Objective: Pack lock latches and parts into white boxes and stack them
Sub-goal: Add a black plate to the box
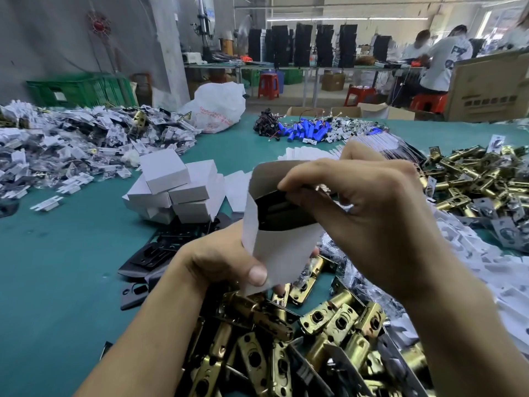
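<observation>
Brass lock latches (286, 339) lie heaped on the green table (57, 267) nearest the camera. Just above them the left hand (220, 259) pinches an open white box (280, 245) near its lower end, while the right hand (372, 207) pinches dark parts (283, 207) at its mouth with curled fingers. Behind, closed white boxes (177, 190) sit piled. Farther off, a white plastic bag (217, 107) carries red print too blurred to read.

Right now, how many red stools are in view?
3. One red stool stands by the far table, a second to its right, a third beneath a person. More may be hidden.
</observation>
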### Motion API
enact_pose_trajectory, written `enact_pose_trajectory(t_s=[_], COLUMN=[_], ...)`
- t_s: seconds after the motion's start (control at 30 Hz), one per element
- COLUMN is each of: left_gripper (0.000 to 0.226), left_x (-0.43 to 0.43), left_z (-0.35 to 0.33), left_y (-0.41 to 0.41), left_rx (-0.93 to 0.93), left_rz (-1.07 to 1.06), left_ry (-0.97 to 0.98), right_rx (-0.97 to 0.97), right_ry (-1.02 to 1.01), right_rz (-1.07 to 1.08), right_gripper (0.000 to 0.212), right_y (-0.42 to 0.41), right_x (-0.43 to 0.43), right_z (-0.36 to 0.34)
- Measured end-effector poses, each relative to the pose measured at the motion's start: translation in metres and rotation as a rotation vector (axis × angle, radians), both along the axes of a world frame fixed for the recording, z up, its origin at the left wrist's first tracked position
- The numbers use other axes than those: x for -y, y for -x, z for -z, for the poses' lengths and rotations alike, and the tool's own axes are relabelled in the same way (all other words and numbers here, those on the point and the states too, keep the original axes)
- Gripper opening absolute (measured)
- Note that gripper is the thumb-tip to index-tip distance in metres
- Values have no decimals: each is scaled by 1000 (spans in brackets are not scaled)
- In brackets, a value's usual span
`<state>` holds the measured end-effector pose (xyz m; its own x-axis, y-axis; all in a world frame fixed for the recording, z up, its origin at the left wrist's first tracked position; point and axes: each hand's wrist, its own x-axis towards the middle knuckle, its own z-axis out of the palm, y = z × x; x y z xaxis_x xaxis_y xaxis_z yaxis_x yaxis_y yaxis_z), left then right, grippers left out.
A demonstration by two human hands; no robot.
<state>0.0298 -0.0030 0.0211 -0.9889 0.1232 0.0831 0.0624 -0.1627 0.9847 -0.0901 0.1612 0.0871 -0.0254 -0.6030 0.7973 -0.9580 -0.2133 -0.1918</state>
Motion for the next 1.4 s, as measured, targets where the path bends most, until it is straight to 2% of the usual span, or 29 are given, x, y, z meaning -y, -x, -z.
enact_pose_trajectory(t_s=[0.13,0.3,0.43,0.53,0.63,0.9,1.03,1.13,1.27,1.33,1.4], left_gripper=[70,46,74,59,51,54,61,60,81,77,68], left_x=[-1,0,-1,0,0,4,5,3,1,0,-1], left_z=[4,6,11,13,13,17,18,17,14,13,13], left_y=[-2,-1,3,4,4,6,4,4,4,5,7], left_rx=[58,-14,45,69,40,-23,2,13,-8,-50,-89], left_rz=[-97,5,-103,-67,-8,-9,-129,-162,-127,-113,-116], left_ry=[-45,-73,-148,-188,-202,-190,-127,-86,-49,-71,-162], right_rx=[83,204,364,428,457,487,536,525,445,455,553], right_ry=[-103,-204,-145,-154,-175,-138,-65,-87,-178,-163,-96], right_rz=[91,34,-39,-71,-103,-42,53,13,-8,-25,-10], right_gripper=[14,14,16,17,18,18,21,20,17,20,23], right_y=[0,9,14,16,15,17,28,25,19,19,25], right_x=[2,6,9,14,17,15,8,6,7,6,5], right_z=[3,9,10,11,11,9,7,6,4,3,4])
